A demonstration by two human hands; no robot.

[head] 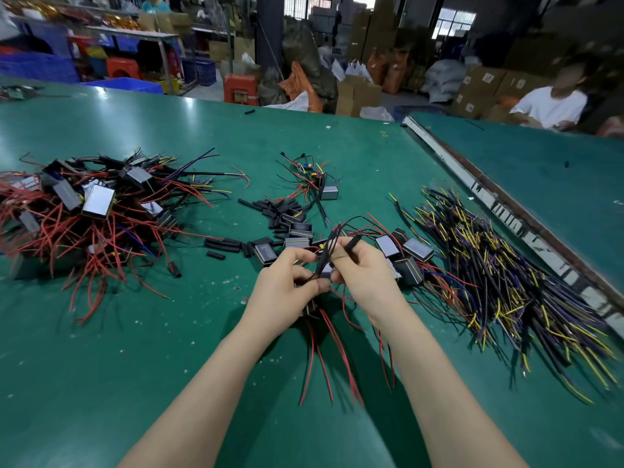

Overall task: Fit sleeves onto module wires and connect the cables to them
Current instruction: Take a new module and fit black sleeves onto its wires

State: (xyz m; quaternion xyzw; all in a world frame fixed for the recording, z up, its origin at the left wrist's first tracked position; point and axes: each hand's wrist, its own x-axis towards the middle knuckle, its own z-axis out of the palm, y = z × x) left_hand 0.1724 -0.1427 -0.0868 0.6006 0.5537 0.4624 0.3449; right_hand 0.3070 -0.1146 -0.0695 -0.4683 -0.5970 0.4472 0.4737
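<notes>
Both hands at frame centre pinch: left hand (287, 282) module wires (324, 261), right hand (358, 265) a black sleeve (354, 240), likely mid-sleeving; next, thread it on.

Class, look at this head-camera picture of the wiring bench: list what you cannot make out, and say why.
- Module under the left hand: mostly hidden by fingers.
- Sleeve pinched by the right hand: whether a wire is inside, too small to tell.
- Cable pile: near ends blurred.
- Left pile of modules: cut off by the left edge.
</notes>
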